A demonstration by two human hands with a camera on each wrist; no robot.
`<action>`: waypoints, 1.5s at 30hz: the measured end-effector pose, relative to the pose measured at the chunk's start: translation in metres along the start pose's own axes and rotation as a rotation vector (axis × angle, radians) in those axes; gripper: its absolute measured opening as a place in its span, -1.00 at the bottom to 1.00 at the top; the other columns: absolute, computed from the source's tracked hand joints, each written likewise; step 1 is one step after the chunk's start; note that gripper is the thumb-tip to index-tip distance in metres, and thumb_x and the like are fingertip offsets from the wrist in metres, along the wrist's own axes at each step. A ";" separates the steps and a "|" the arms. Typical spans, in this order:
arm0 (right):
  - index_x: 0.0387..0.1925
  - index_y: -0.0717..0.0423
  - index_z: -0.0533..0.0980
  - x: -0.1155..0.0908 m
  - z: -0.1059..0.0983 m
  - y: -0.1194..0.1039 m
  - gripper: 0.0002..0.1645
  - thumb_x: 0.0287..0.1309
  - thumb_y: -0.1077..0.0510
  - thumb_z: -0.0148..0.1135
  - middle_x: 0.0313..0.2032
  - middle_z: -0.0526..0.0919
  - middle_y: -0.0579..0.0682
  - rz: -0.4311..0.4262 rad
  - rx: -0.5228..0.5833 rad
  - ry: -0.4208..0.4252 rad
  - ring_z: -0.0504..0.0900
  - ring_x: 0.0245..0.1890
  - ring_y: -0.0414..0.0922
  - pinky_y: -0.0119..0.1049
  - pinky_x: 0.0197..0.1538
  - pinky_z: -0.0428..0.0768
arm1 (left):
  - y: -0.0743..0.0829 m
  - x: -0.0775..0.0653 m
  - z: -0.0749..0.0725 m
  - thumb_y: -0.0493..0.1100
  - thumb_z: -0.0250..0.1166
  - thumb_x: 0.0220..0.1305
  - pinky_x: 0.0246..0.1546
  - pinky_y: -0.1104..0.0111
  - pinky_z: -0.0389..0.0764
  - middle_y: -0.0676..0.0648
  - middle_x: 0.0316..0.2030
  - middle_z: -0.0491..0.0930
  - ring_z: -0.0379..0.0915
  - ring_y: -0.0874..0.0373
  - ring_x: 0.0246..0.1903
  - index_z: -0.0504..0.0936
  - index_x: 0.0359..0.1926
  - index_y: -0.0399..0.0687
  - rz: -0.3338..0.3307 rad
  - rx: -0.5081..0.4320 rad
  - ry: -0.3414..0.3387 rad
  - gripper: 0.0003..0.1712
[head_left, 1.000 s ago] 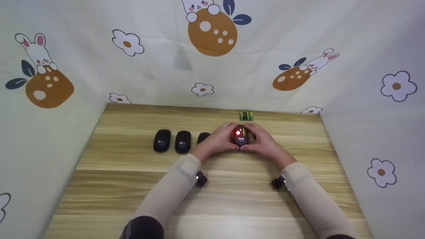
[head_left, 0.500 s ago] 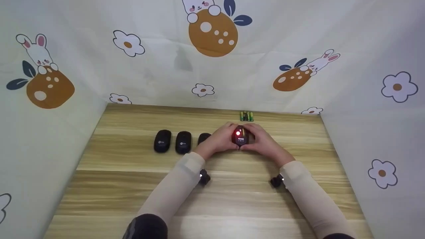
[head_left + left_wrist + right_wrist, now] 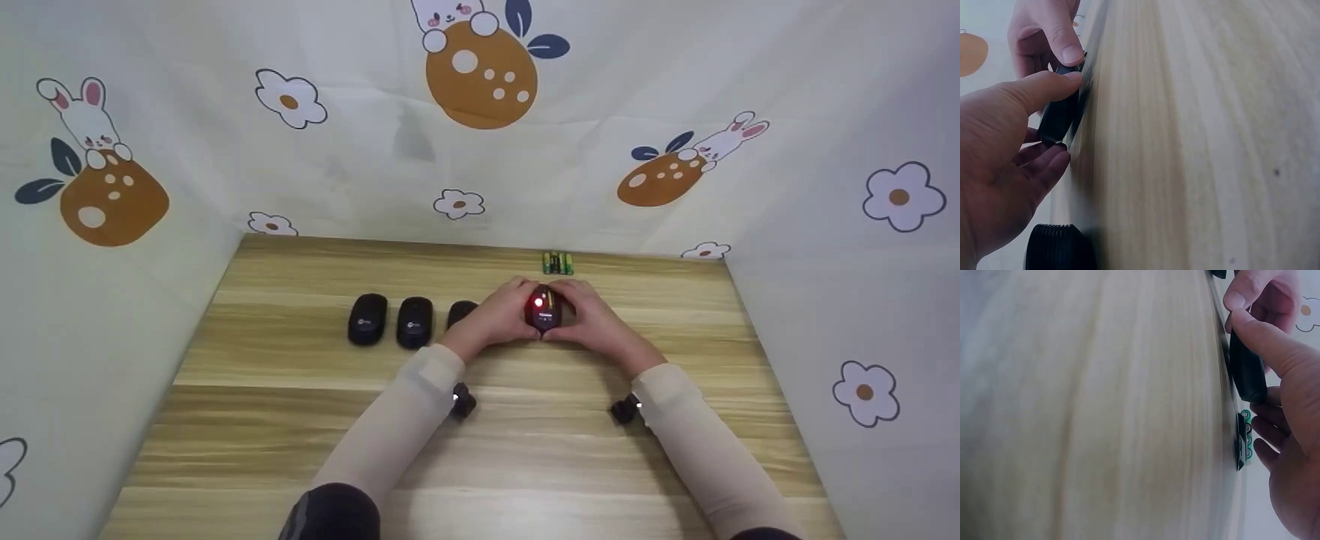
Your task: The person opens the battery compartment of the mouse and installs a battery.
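Observation:
Both hands hold one black computer mouse [image 3: 546, 316], its underside facing up with a red light glowing on it. A yellowish strip, which looks like a battery in its slot, shows beside the light. My left hand [image 3: 491, 316] grips the left side, thumb at the near end and fingers at the far end. From the other side my right hand [image 3: 598, 321] grips it the same way. In the left wrist view the mouse [image 3: 1060, 115] is tilted close over the table, and the two thumbs nearly meet at its near end.
Left of the hands stand black mice [image 3: 367, 320], [image 3: 414, 323] and a third mouse [image 3: 460, 308], partly hidden by the left hand. Several green batteries [image 3: 557, 262] lie by the back wall. A thin dark piece [image 3: 1240, 444] lies before them. Patterned cloth [image 3: 360, 150] encloses the wooden table [image 3: 540, 450].
The left forearm has shifted slightly to the right. Both hands keep their grip on the mouse, which stays in nearly the same spot with its light on.

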State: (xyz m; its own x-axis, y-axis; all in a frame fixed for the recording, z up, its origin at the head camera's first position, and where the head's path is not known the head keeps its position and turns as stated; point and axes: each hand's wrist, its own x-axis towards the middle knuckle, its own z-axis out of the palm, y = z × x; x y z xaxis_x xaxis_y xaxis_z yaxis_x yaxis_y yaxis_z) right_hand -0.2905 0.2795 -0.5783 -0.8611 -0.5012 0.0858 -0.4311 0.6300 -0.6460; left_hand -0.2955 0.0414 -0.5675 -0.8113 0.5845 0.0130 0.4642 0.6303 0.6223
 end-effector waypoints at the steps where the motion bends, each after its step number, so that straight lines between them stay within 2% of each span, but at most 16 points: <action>1: 0.55 0.26 0.42 0.000 0.000 0.000 0.17 0.02 -0.03 0.82 0.47 0.48 0.23 -0.001 0.000 0.002 0.35 0.53 0.20 0.15 0.62 0.31 | 0.000 0.000 0.000 -0.13 0.72 0.16 0.52 0.12 0.46 -0.24 0.41 0.46 0.46 -0.11 0.41 0.37 0.60 -0.22 0.000 -0.004 0.000 0.08; 10: 0.55 0.27 0.42 -0.004 0.000 -0.001 0.18 0.00 -0.04 0.83 0.49 0.45 0.25 -0.035 0.029 0.023 0.31 0.54 0.23 0.17 0.62 0.26 | 0.000 -0.003 -0.002 -0.10 0.75 0.11 0.56 0.13 0.41 -0.28 0.48 0.39 0.42 -0.14 0.46 0.25 0.68 -0.22 0.004 -0.006 0.005 0.23; 17: 0.55 0.21 0.44 -0.007 0.000 -0.004 0.15 0.03 -0.06 0.82 0.52 0.43 0.19 -0.024 0.044 0.046 0.29 0.55 0.18 0.16 0.62 0.27 | -0.003 -0.011 -0.007 -0.07 0.72 0.12 0.57 0.06 0.41 -0.27 0.52 0.37 0.39 -0.16 0.49 0.27 0.69 -0.13 -0.005 -0.011 0.026 0.21; 24: 0.56 0.20 0.43 -0.014 0.006 -0.015 0.08 0.12 -0.04 0.76 0.54 0.41 0.15 -0.059 0.094 0.080 0.27 0.57 0.15 0.16 0.64 0.25 | -0.004 -0.032 -0.017 -0.07 0.65 0.25 0.56 0.02 0.42 -0.16 0.48 0.43 0.38 -0.11 0.50 0.41 0.60 -0.05 -0.005 -0.094 0.084 -0.03; 28: 0.53 0.24 0.45 -0.015 0.012 -0.025 0.05 0.11 0.04 0.77 0.51 0.45 0.17 -0.098 0.122 0.104 0.31 0.55 0.18 0.23 0.61 0.28 | -0.009 -0.047 -0.026 -0.04 0.65 0.27 0.56 0.02 0.40 -0.12 0.50 0.42 0.34 -0.11 0.52 0.45 0.57 -0.02 -0.015 -0.096 0.116 -0.08; 31: 0.53 0.24 0.45 -0.016 0.016 -0.032 0.05 0.11 0.04 0.78 0.50 0.46 0.17 -0.104 0.128 0.111 0.34 0.53 0.17 0.25 0.60 0.30 | -0.014 -0.058 -0.033 -0.05 0.65 0.29 0.56 0.03 0.39 -0.10 0.49 0.42 0.32 -0.10 0.52 0.47 0.55 0.01 -0.026 -0.093 0.134 -0.12; 38: 0.55 0.17 0.46 -0.015 0.025 -0.048 0.01 0.17 -0.01 0.74 0.50 0.47 0.14 -0.127 0.096 0.116 0.33 0.56 0.13 0.15 0.62 0.28 | -0.028 -0.083 -0.046 -0.04 0.64 0.32 0.52 -0.01 0.43 -0.10 0.48 0.45 0.35 -0.10 0.50 0.49 0.54 0.00 -0.025 -0.076 0.167 -0.16; 45: 0.53 0.15 0.47 -0.008 0.038 -0.069 -0.04 0.24 -0.07 0.69 0.49 0.50 0.08 -0.136 0.076 0.108 0.36 0.54 0.07 0.07 0.62 0.31 | -0.045 -0.100 -0.058 0.05 0.64 0.32 0.53 0.02 0.42 -0.02 0.48 0.44 0.36 -0.05 0.50 0.48 0.55 -0.02 0.023 0.010 0.129 -0.11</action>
State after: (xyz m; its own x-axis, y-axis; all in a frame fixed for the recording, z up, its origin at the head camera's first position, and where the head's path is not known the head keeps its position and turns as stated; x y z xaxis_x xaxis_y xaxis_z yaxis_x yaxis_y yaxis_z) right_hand -0.2432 0.2178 -0.5634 -0.8221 -0.5095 0.2543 -0.5272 0.5124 -0.6779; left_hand -0.2554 -0.0750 -0.5516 -0.8393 0.5285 0.1280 0.4859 0.6233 0.6127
